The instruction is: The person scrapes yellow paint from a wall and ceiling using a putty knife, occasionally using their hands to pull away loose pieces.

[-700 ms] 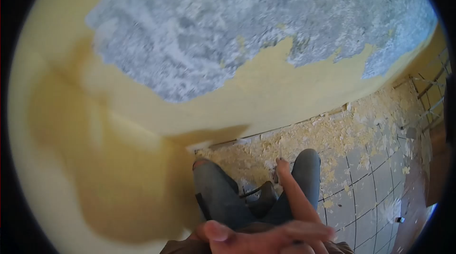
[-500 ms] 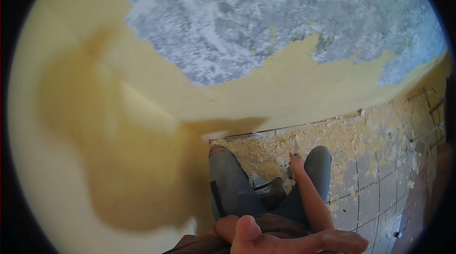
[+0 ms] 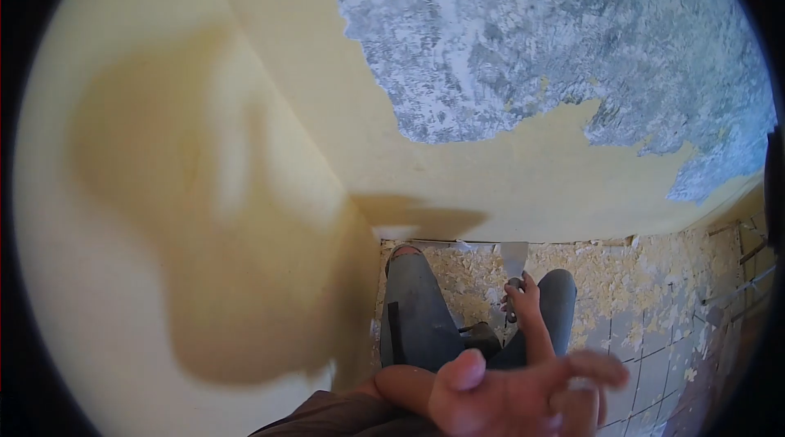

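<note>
My right hand (image 3: 528, 298) is closed around the dark handle of a scraper (image 3: 514, 256), down between my knees. The scraper's wide flat blade points at the foot of the wall, over the littered floor. Raised close to the camera, my left hand (image 3: 515, 396) has its palm up and holds nothing. Its thumb stands apart and its fingers are loosely bent, somewhat blurred. Ahead is a yellow wall (image 3: 327, 85) with a large bared grey-white patch (image 3: 491, 53), ragged along its lower edge.
Peeled yellow flakes (image 3: 589, 273) cover much of the tiled floor (image 3: 646, 355). My bent legs in jeans (image 3: 421, 306) flank a dark object (image 3: 482, 339). A side wall (image 3: 123, 273) meets the front wall at left. Thin metal bars (image 3: 748, 273) stand at right.
The view has turned, so the bare patch sits further right. The scraper's blade has turned to show its broad face. My left hand's fingers have bent and spread.
</note>
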`<action>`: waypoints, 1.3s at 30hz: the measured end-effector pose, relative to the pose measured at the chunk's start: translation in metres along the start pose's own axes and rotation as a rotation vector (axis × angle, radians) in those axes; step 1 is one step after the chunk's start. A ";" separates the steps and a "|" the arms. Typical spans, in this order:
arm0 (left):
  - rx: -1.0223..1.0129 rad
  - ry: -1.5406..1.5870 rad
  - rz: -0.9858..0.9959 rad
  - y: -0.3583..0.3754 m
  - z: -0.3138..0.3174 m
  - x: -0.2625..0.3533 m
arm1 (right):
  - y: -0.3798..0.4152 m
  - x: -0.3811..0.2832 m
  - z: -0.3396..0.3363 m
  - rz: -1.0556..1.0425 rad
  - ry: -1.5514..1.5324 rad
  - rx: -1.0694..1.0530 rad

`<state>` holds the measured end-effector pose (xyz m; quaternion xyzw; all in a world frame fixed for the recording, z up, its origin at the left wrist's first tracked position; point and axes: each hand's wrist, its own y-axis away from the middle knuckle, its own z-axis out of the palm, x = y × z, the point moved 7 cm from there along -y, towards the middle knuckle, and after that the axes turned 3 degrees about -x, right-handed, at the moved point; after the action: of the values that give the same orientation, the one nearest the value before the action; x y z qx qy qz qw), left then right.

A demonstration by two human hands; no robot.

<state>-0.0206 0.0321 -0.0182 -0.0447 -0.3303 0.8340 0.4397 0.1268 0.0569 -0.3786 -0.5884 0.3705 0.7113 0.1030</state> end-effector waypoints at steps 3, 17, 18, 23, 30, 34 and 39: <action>-0.019 -0.095 0.019 0.007 -0.009 0.015 | -0.036 0.040 -0.013 -0.134 0.427 0.072; 0.964 -1.149 0.137 0.139 -0.235 0.162 | 0.029 -0.175 0.102 -0.715 0.711 -0.066; 1.009 -1.162 0.147 0.145 -0.246 0.169 | 0.023 -0.186 0.112 -0.807 0.728 -0.114; 1.060 -1.258 0.145 0.161 -0.315 0.197 | -0.004 -0.267 0.160 -0.943 0.877 -0.180; 1.118 -1.629 0.163 0.092 -0.330 0.264 | -0.032 -0.308 0.189 -1.068 0.961 0.107; 1.221 -1.551 0.168 0.119 -0.358 0.239 | -0.027 -0.310 0.209 -1.101 1.026 0.194; 1.095 -1.942 0.074 0.159 -0.375 0.217 | -0.020 -0.294 0.189 -1.051 0.985 0.298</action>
<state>-0.1282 0.3264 -0.3568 0.8163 -0.1202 0.5606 -0.0699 0.0790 0.2784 -0.1114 -0.9194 0.1356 0.1634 0.3311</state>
